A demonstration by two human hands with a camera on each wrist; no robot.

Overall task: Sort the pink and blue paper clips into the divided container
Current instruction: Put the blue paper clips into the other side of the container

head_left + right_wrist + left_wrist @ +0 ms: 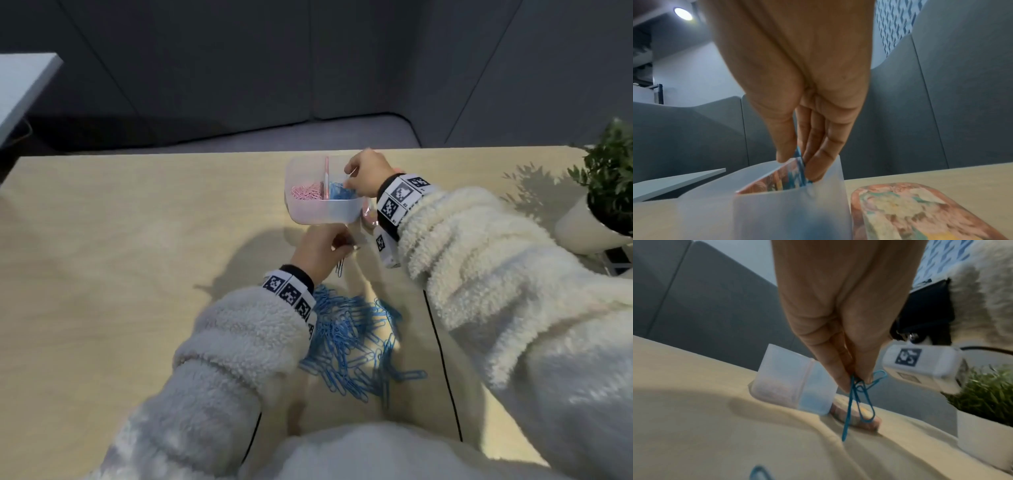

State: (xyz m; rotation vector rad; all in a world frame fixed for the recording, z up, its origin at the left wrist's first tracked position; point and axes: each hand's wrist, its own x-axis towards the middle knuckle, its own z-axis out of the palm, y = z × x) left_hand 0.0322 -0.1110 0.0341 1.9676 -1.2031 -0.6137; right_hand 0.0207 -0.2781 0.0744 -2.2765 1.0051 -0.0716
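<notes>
Table: pale wood table (102,274), lit from one side; a translucent divided container (322,210) stands toward its far edge, near the middle.
Left compartment: pink paper clips (306,193) heaped on the floor of the left half; none of the blue visible among them.
Divider: upright partition (326,176) with a pinkish edge, running front to back between the two halves.
Right compartment: blue clips in the container (340,192) piled on the right side of the divider, against it.
Loose pile: large tangle of blue paper clips (352,346) on the table, nearer the person than the container, between the two sleeves. No pink clips visible in it.
Left hand: left hand (830,321) is raised just in front of the container's near wall, fingertips pinched on a few held blue clips (857,395) that dangle downward, free of the table. In the head view they hang below the hand (322,251).
Right hand: right hand (797,81) reaches over the rim into the right compartment, fingertips inside the wall. Thumb and fingers are pressed together with something blue (800,162) between them, blurred; it reads as one or more clips being gripped.
Lid: patterned lid (920,211), pinkish with pale and green patches, flat on the table just right of the container.
Far right: potted plant (609,178) in a white pot, well apart from the container.
</notes>
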